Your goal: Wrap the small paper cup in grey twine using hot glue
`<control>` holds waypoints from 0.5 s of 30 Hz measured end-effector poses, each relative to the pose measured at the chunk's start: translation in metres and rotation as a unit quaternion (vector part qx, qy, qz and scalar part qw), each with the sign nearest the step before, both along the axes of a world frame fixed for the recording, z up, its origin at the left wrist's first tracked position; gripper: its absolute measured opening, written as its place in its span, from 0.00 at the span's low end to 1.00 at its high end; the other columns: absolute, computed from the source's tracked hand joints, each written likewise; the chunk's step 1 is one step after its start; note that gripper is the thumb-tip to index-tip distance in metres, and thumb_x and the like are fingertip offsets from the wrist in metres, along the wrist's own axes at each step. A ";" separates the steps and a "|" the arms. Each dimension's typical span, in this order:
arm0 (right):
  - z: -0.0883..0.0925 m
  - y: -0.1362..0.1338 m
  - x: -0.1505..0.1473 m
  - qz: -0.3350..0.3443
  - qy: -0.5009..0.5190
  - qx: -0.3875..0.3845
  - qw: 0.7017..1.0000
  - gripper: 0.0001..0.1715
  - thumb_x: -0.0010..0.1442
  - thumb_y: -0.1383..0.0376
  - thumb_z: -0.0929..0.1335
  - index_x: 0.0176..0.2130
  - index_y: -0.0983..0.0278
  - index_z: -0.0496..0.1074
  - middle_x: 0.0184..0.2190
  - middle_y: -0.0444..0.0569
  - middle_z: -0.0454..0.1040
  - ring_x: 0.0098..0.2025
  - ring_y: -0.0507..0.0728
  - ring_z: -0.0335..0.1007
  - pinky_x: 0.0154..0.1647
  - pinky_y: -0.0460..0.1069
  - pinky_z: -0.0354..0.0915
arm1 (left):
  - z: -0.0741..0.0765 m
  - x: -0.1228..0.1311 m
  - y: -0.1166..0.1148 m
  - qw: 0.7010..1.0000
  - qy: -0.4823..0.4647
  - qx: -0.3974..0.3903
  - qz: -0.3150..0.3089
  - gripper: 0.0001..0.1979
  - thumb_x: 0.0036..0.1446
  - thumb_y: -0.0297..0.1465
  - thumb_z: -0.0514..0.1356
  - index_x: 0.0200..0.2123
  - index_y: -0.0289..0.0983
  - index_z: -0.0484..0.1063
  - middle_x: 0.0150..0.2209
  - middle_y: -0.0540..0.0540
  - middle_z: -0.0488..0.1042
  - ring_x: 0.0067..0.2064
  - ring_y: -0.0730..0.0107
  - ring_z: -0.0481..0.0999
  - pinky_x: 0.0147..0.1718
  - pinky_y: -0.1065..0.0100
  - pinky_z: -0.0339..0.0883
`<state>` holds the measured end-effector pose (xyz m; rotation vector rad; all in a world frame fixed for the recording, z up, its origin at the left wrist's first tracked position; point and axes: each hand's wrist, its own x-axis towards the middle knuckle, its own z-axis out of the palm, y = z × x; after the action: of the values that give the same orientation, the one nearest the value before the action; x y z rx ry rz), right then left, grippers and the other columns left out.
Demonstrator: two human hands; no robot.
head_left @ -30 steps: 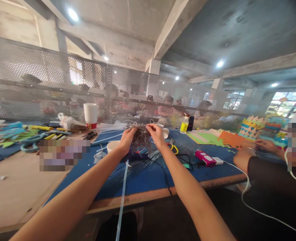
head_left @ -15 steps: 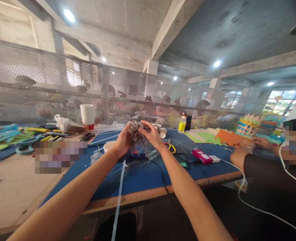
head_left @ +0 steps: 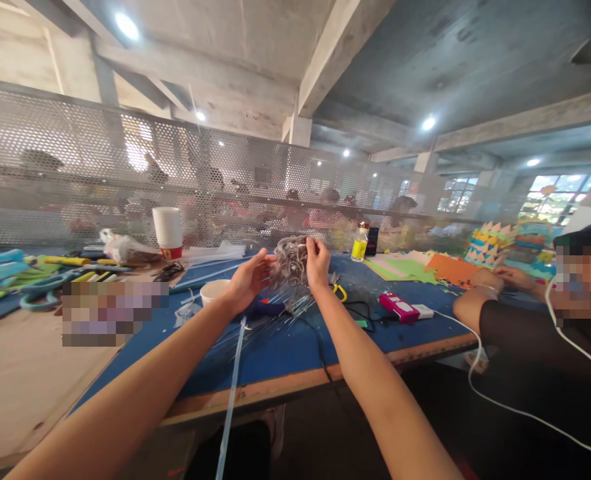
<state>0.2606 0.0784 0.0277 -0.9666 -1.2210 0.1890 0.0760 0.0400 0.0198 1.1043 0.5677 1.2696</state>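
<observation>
A tangled bundle of grey yarn-like strands [head_left: 291, 261] is held up over the blue table mat [head_left: 200, 373]. My right hand [head_left: 318, 263] pinches its right side between thumb and fingers. On the left, my left hand [head_left: 249, 279] has its fingers apart at the bundle's edge; whether they touch it I cannot tell. Under the bundle lie thin clear strands [head_left: 298, 310] and a dark blue tool [head_left: 270, 309], partly hidden. A long translucent stick [head_left: 233, 393] runs from near that tool over the table's front edge. A white paper bowl [head_left: 214, 291] stands behind my left wrist.
Yellow-handled pliers [head_left: 340, 292], a pink box [head_left: 398, 308] with cables and a yellow-labelled bottle [head_left: 359, 247] are at right. Stacked paper cups [head_left: 168, 230] and blue-handled scissors [head_left: 40, 293] are at left. A co-worker's arm [head_left: 475, 303] rests by coloured paper [head_left: 450, 268].
The bundle has moved a little right with my right hand. My left hand, earlier closed against its left side, has opened its fingers and drawn slightly away. The view has shifted slightly.
</observation>
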 end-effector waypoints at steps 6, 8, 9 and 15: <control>0.001 0.006 0.004 0.028 0.042 0.031 0.998 0.19 0.65 0.51 0.64 0.40 0.64 0.72 0.36 0.50 0.78 0.38 0.56 0.72 0.44 0.49 0.68 | -0.002 0.008 -0.008 0.996 0.063 0.055 0.020 0.21 0.44 0.34 0.76 0.42 0.38 0.79 0.38 0.47 0.81 0.38 0.67 0.79 0.40 0.65 0.70; 0.001 0.004 0.000 0.035 0.039 0.052 0.997 0.20 0.65 0.51 0.64 0.40 0.65 0.72 0.35 0.49 0.78 0.36 0.55 0.71 0.42 0.49 0.68 | -0.004 0.011 -0.008 0.994 0.075 0.065 0.039 0.21 0.43 0.35 0.77 0.41 0.38 0.79 0.37 0.47 0.81 0.40 0.66 0.79 0.43 0.64 0.70; 0.000 0.002 -0.001 0.036 0.034 0.059 0.997 0.21 0.65 0.50 0.64 0.40 0.65 0.73 0.34 0.49 0.78 0.35 0.55 0.71 0.41 0.49 0.67 | -0.004 0.012 -0.008 0.993 0.078 0.071 0.046 0.22 0.42 0.36 0.77 0.41 0.38 0.79 0.37 0.47 0.81 0.40 0.65 0.79 0.44 0.63 0.69; 0.001 -0.004 -0.006 0.011 -0.005 0.076 0.997 0.22 0.67 0.50 0.63 0.39 0.65 0.74 0.35 0.50 0.79 0.37 0.56 0.72 0.43 0.48 0.67 | -0.008 0.013 -0.004 0.985 0.110 0.099 0.093 0.19 0.39 0.43 0.77 0.29 0.36 0.79 0.30 0.47 0.80 0.34 0.65 0.76 0.43 0.60 0.70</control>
<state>0.2545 0.0746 0.0288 -0.8225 -1.2379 0.1069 0.0888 0.0365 0.0120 1.3942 0.7361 1.3973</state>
